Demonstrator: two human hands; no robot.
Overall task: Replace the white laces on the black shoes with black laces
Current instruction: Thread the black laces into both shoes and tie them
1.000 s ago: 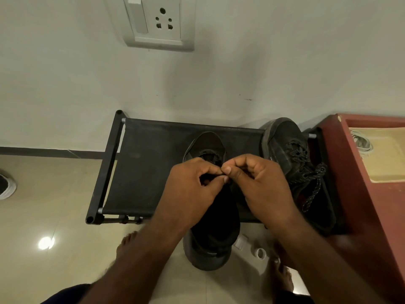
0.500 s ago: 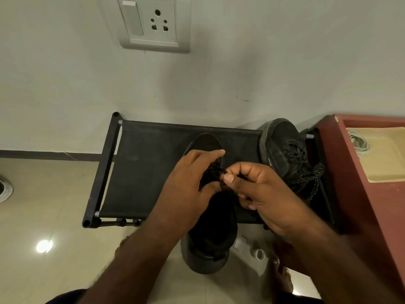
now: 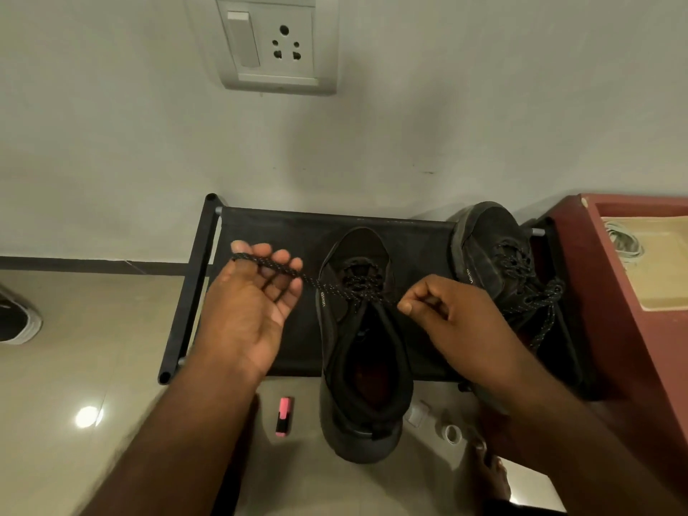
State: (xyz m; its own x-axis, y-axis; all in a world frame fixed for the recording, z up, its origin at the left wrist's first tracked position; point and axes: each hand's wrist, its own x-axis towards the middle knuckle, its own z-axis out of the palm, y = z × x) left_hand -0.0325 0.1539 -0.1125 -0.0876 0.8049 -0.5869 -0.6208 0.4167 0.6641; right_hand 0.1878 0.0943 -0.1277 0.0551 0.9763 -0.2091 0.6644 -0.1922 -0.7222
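While the left hand (image 3: pixel 253 307) holds one end of the black lace (image 3: pixel 277 267) out to the side, the cord lying across its curled fingers and running taut toward the eyelets, the step in hand looks to be evening and tightening the top crossings. The pull from this side should be level and gentle, matched against the other end, so neither tail ends up longer. The shoe (image 3: pixel 366 366) stands toe to the wall on the rack (image 3: pixel 268 225), its heel hanging over the near edge, and nothing pins it. A hard tug could, I judge, drag it sideways or tip it off, so tension is best drawn outward in equal measure, not upward. The right hand (image 3: pixel 461 322) pinches the other end between thumb and forefinger just beside the tongue; a grip further out along the cord would give a straighter pull. The second shoe (image 3: pixel 495 262), further right on the rack, already carries a black lace, so the task seems nearly finished. No white lace shows on either shoe.
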